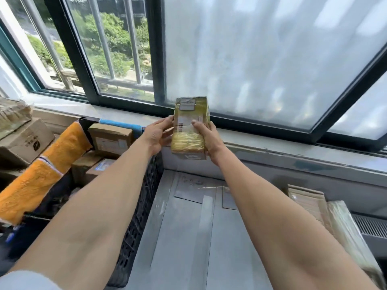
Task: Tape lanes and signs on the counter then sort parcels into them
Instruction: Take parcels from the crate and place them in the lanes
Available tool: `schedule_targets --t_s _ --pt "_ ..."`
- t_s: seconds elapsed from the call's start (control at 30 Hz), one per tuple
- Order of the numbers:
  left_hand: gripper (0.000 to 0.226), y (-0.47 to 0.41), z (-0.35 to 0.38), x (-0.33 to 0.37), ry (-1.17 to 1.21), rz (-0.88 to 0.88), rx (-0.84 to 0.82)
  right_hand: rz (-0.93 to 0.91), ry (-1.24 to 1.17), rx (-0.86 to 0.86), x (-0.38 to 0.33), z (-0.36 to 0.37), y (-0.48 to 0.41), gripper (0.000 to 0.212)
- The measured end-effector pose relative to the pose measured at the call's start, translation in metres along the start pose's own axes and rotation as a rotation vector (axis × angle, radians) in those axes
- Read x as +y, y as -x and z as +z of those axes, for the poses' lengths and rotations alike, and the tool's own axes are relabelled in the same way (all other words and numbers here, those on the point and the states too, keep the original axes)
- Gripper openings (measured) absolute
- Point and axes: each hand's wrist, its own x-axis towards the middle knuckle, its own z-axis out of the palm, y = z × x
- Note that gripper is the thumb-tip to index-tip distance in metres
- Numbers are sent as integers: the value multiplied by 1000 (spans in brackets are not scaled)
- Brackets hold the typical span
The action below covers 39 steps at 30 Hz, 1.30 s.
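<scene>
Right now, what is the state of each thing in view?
Yellow-taped cardboard parcel: held upright above the grey counter.
Left hand: grips the parcel's left edge.
Right hand: grips its right side.
Grey tape strips: stuck flat on counter.
Black plastic crate: holds brown cardboard boxes.

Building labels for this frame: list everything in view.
parcel: one, yellowish, held up before window
counter: one, grey, centre
tape strips: several, grey, on counter
sign: one, pale, counter's far end
crate: one, black, left of counter
cardboard boxes: several, brown, in and beside crate
cloth: one, orange, far left
flat parcels: stack, tan, counter's right
window: one, dark-framed, behind
left hand: one, grip on parcel's left side
right hand: one, grip on parcel's right side
</scene>
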Motion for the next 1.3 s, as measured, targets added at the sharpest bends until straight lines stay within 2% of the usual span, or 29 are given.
schedule_targets --t_s 0.13,0.17,0.47,0.57,0.6,0.7,0.83,0.93,1.03,1.17,1.3 --pt "47 -3 19 -6 -82 -50 -95 -41 68 56 3 -25 5 59" --pt "48 -4 24 -7 -101 -54 -106 -35 100 67 5 -29 5 59" --pt "38 -13 36 -17 -205 -82 -152 5 120 89 14 -52 9 70" --pt "32 -14 36 -17 -218 -18 -72 118 132 75 16 -59 13 73" --pt "29 -15 35 -16 -255 5 -55 162 88 66 17 -64 14 80" --pt "22 -15 31 -12 -530 30 -92 240 -68 66 18 -80 15 95" --pt "21 -11 46 -15 -756 66 -160 321 -20 114 18 -90 17 72" --pt "22 -9 64 -16 -904 95 -253 490 117 134 20 -98 17 86" --pt "26 -7 81 -17 -1132 115 -370 658 -11 85 27 -103 21 97" --pt "22 -7 103 -22 -1459 265 -372 702 -145 52 39 -96 26 82" --pt "23 -8 108 -25 -1540 349 -373 681 -301 118 54 -93 30 69"
